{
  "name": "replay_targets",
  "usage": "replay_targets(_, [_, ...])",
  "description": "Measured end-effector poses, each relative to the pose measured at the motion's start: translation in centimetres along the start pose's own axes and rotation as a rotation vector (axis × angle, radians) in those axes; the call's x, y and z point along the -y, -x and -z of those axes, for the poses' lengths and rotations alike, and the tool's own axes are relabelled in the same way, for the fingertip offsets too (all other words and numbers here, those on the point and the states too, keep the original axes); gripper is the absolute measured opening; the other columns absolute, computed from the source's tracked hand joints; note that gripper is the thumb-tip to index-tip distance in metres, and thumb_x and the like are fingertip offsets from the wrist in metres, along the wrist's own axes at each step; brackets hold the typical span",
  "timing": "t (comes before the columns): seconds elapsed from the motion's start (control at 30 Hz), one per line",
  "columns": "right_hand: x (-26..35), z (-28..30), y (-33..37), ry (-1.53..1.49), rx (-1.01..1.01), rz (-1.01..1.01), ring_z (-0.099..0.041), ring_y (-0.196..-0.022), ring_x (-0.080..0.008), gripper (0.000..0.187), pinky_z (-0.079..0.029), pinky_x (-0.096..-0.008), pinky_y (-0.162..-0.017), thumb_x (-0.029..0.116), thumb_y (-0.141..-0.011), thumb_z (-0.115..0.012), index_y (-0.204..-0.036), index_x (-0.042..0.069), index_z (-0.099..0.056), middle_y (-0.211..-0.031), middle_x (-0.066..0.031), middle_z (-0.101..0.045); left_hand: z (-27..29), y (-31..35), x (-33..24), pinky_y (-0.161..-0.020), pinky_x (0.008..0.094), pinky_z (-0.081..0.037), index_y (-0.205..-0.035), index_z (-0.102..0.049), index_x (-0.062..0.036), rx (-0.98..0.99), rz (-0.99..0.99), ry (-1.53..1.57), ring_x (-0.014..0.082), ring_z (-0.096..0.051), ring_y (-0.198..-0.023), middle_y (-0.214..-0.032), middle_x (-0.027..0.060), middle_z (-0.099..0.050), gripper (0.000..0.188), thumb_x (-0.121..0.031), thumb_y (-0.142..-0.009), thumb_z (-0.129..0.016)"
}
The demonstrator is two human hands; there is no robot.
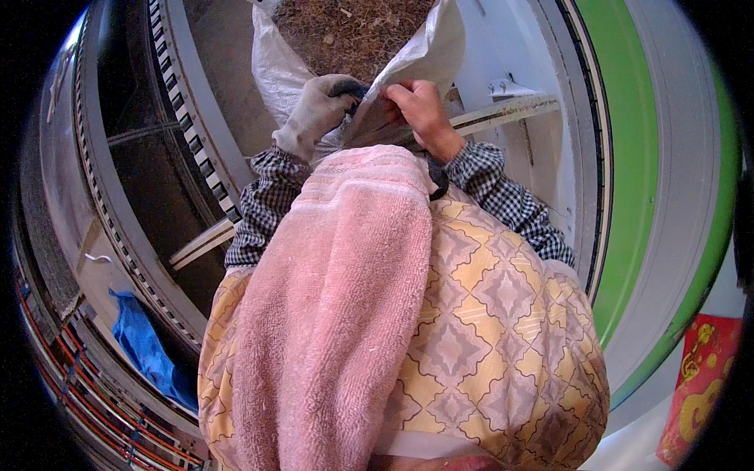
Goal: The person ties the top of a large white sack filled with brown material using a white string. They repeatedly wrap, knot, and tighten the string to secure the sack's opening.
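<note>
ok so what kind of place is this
Probably a workshop or processing site: a white woven sack of brown plant-like material, a long green panel, and a toothed strip suggesting machinery.

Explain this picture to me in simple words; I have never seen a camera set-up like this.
There is no robot here. A person wears a wide-angle camera on their head, looking down, so straight edges bend near the dark rim.

The person's arms, in checked sleeves, reach toward the top. The left hand wears a pale glove with dark fingertips; the right hand is bare.

The right hand pinches the edge of a white sack. The left curls at the same opening, its grip partly hidden. Brown, dry, loose material lies inside the sack.

Nearest the camera, a pink towel hangs over yellow patterned clothing. A green panel curves along the right.
</note>
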State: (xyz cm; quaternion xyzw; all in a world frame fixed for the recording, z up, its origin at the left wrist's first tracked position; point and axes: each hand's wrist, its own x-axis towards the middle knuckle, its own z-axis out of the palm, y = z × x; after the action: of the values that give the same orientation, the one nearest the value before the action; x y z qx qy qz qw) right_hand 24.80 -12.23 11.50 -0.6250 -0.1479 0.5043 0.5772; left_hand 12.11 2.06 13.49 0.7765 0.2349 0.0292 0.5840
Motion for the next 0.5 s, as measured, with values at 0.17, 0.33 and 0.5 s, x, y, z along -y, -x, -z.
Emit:
replay_targets(0.17, [0.4,-0.2,-0.5,-0.084,0.055,-0.071,-0.052,-0.055,-0.0112,0.018,-0.043,-0.0247,-0.051,0.018,-0.081,-0.057,-0.077,0.001,-0.062,-0.068,-0.0037,-0.058,0.1,0.2,-0.8,-0.067,0.0321,-0.048,-0.090,-0.064,-0.0020,-0.048,-0.127,-0.274,0.0248,-0.061,-0.073,-0.080,0.0127,-0.063,0.016,-0.003,-0.074,-0.059])
replay_targets(0.33, [0.6,-0.3,-0.3,-0.228,0.059,-0.149,-0.053,-0.051,-0.0120,0.015,-0.044,-0.0251,-0.048,0.017,-0.079,-0.060,-0.079,0.002,-0.062,-0.068,-0.0040,-0.059,0.2,0.5,-1.9,-0.070,0.0366,-0.048,-0.088,-0.064,-0.0041,-0.075,-0.195,-0.510,0.0319,-0.060,-0.080,-0.084,0.0142,-0.062,0.016,-0.009,-0.074,-0.062])
replay_targets(0.5, [0.6,-0.3,-0.2,-0.275,0.059,-0.194,-0.053,-0.052,-0.0115,0.013,-0.045,-0.0250,-0.048,0.015,-0.079,-0.060,-0.079,0.003,-0.062,-0.069,-0.0037,-0.059,0.2,0.7,-1.5,-0.069,0.0339,-0.048,-0.091,-0.064,-0.0031,-0.073,-0.121,-0.338,0.0281,-0.061,-0.078,-0.083,0.0134,-0.063,0.017,-0.006,-0.074,-0.062])
